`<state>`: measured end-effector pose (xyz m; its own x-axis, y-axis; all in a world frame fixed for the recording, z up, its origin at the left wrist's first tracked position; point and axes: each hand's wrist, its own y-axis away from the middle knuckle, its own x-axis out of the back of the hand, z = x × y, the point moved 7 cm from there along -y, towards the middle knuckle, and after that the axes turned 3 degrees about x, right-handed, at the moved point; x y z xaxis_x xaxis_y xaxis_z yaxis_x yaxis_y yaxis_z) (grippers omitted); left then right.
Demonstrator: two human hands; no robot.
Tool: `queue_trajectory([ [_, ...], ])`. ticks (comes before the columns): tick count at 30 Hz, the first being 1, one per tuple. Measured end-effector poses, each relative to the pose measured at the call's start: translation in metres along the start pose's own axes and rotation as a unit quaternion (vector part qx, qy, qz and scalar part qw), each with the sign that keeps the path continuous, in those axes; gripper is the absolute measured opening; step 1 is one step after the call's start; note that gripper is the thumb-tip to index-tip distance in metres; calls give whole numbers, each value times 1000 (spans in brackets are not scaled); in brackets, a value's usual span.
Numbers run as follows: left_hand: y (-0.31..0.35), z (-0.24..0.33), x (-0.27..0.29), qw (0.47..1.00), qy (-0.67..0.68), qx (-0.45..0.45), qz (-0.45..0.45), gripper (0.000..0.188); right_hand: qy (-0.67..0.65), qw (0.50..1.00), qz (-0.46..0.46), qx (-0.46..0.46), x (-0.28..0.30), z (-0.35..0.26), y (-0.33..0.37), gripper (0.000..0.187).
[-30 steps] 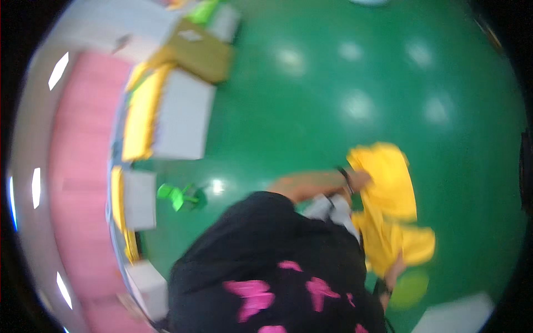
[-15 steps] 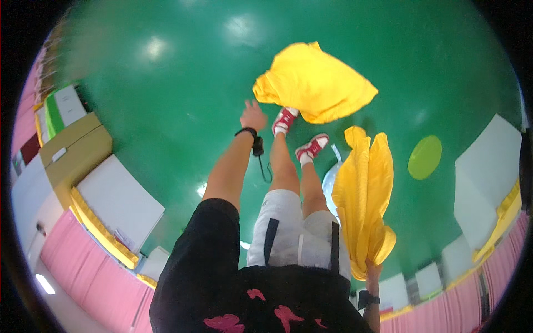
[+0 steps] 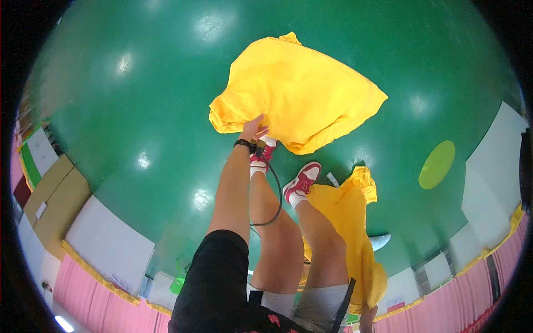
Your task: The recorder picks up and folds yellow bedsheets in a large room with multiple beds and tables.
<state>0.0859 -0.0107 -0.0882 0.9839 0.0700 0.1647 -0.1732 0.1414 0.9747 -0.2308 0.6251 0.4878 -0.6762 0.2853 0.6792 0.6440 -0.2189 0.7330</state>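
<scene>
A large yellow cloth (image 3: 302, 91) lies spread and creased on the green floor, covering part of the toe of one red-and-white shoe. My left hand (image 3: 254, 130), its fingers apart, is over this cloth's near left edge; whether it touches the fabric I cannot tell. From my right hand (image 3: 367, 317), low at the right, hangs a second yellow cloth (image 3: 352, 222). The fingers there are closed on its gathered end, and the cloth runs down beside and behind my right leg.
A lime-green oval (image 3: 437, 165) is on the floor to the right. Behind the hanging cloth a pale, shiny object (image 3: 380, 241) shows in part. A brown cardboard box (image 3: 58, 202) and white panels (image 3: 108, 241) stand along the left side. A dark cord loops from my left wrist.
I have bent lower, and my left hand has come to the floor cloth's edge. The hanging cloth has swung leftward, behind my right leg. My right hand keeps its grip.
</scene>
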Motion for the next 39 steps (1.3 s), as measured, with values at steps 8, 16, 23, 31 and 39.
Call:
queue_trajectory([
  [8, 254, 76, -101, 741, -491, -456, -40, 78, -40, 970, 22, 240, 28, -101, 49, 52],
  [16, 573, 172, 132, 672, -380, -635, 27, 70, -212, 863, 82, 451, -8, -277, 150, 24],
  [23, 834, 249, 235, 560, -369, -738, 75, 40, -264, 835, 37, 481, 12, -438, 327, 25],
  [31, 905, 247, 300, 575, -272, -772, 11, 38, -276, 717, -178, 615, -68, -528, 573, 31],
  [39, 855, 287, 307, 475, -543, -689, -75, 45, 104, 505, -394, 761, -199, -577, 662, 42],
])
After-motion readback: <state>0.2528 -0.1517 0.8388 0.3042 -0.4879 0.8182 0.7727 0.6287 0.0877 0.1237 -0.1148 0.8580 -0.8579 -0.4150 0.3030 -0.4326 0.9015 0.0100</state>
